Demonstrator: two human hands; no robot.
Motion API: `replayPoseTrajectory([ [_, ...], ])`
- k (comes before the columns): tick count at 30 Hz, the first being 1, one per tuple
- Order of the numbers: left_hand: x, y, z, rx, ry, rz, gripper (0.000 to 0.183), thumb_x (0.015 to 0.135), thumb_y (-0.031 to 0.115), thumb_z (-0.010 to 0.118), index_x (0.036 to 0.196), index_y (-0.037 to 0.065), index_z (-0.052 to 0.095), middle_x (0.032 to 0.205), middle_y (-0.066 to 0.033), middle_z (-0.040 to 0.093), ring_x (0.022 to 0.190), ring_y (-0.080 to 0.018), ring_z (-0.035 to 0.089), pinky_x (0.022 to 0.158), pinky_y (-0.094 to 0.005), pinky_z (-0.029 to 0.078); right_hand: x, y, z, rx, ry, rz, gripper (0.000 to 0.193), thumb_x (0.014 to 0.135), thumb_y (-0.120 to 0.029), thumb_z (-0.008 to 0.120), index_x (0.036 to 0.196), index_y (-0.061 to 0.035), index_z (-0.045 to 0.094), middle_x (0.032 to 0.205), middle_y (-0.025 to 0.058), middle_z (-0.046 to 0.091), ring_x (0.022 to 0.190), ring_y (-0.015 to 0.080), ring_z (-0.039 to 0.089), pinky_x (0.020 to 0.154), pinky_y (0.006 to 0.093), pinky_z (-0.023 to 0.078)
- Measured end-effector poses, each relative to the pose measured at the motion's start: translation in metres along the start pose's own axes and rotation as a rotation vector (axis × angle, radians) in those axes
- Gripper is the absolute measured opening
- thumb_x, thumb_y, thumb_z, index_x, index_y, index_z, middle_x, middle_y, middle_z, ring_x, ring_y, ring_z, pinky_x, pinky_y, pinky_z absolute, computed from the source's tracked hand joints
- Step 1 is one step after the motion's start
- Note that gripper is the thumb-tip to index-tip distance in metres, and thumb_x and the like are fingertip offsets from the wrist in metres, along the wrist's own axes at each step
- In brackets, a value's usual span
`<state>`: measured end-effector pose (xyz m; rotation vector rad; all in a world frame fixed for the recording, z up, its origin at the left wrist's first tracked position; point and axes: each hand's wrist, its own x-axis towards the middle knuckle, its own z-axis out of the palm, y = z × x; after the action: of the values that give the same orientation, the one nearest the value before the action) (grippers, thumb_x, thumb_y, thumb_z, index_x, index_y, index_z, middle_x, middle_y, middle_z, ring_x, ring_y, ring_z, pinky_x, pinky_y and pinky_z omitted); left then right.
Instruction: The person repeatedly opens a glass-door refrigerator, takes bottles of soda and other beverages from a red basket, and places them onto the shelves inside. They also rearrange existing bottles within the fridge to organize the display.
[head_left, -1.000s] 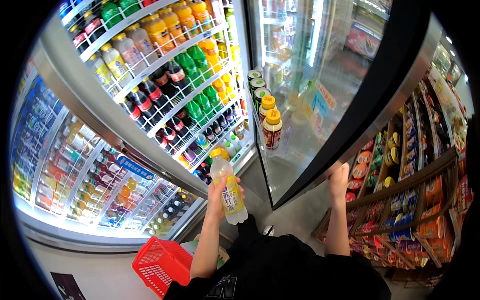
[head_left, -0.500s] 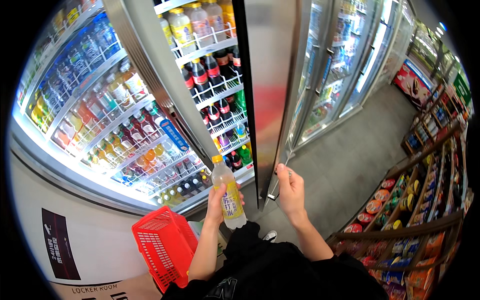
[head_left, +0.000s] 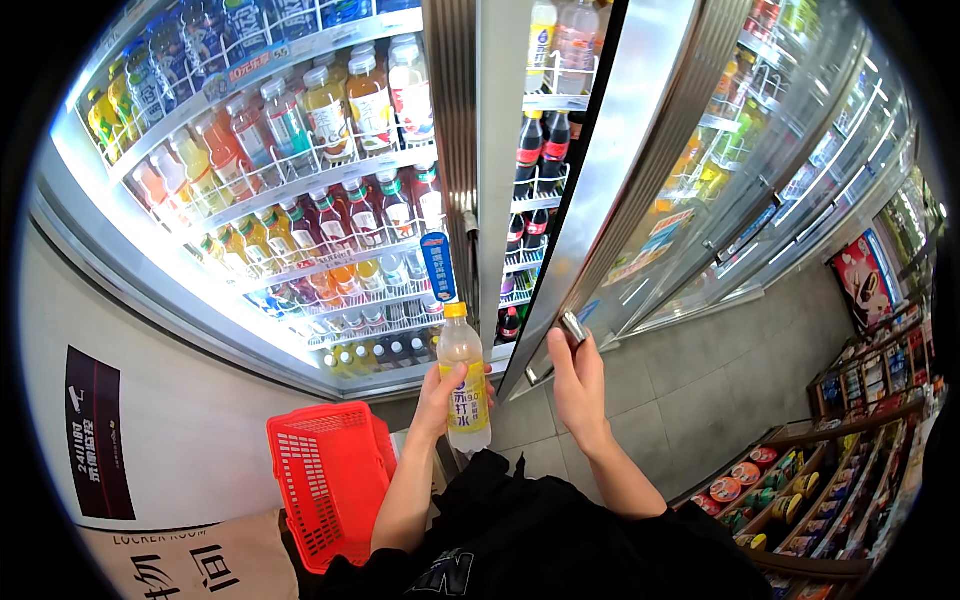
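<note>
My left hand point(head_left: 433, 402) is wrapped round a plastic drink bottle point(head_left: 466, 350) with a yellow cap and a yellow label. The bottle is nearly upright in front of my chest, and my thumb lies across its front. To the right, my right hand point(head_left: 580, 390) is closed round the metal handle point(head_left: 572, 327) of a fridge door point(head_left: 625, 160). That door stands partly ajar; bottles of dark cola point(head_left: 530, 145) show through the narrowed gap. Beside my left forearm is a red shopping basket point(head_left: 330, 480); how it is held up is hidden.
A lit glass-fronted fridge point(head_left: 330, 215) full of bottled drinks is at the left, behind a metal-edged frame. More fridge doors point(head_left: 740, 230) run off to the right. Snack shelves point(head_left: 800, 500) line the right side of the grey tiled floor point(head_left: 690, 390). A white wall panel point(head_left: 200, 440) is at the near left.
The fridge door has swung part of the way toward its frame, with my right hand still on its handle. My view has turned; the bottle stays in my left hand.
</note>
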<state>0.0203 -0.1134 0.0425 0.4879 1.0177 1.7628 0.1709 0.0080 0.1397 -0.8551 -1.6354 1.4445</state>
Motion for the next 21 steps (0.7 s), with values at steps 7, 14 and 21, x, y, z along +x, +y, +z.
replayPoseTrajectory([
  [7, 0.019, 0.013, -0.031, -0.058, 0.008, -0.004, 0.05, 0.094, 0.038, 0.061, 0.121, -0.003, 0.053, 0.105, -0.0143, 0.064, 0.082, -0.0249, 0.07, 0.067, -0.0402, 0.06, 0.05, 0.024, 0.039, -0.088, -0.083, -0.139, 0.033, 0.091, -0.004, 0.063, 0.118, -0.0003, 0.045, 0.103, 0.0043, 0.047, 0.101, 0.0143, 0.048, 0.096, 0.029, 0.038],
  [14, 0.032, 0.027, -0.046, -0.04, 0.028, 0.014, 0.045, 0.095, 0.033, 0.062, 0.121, -0.002, 0.053, 0.107, -0.0148, 0.064, 0.083, -0.0248, 0.07, 0.067, -0.0399, 0.06, 0.084, 0.013, 0.054, -0.22, -0.181, -0.183, 0.045, 0.091, -0.006, 0.064, 0.129, 0.0018, 0.042, 0.121, 0.0119, 0.053, 0.121, 0.0234, 0.051, 0.105, 0.0406, 0.04],
  [21, 0.044, 0.028, -0.049, 0.019, 0.045, 0.062, 0.047, 0.091, 0.03, 0.067, 0.123, -0.002, 0.051, 0.109, -0.0152, 0.064, 0.085, -0.0252, 0.069, 0.069, -0.0398, 0.06, 0.112, -0.008, 0.047, -0.498, -0.283, -0.174, 0.05, 0.092, -0.016, 0.065, 0.131, 0.0041, 0.041, 0.12, 0.0235, 0.06, 0.106, 0.0357, 0.063, 0.088, 0.0415, 0.05],
])
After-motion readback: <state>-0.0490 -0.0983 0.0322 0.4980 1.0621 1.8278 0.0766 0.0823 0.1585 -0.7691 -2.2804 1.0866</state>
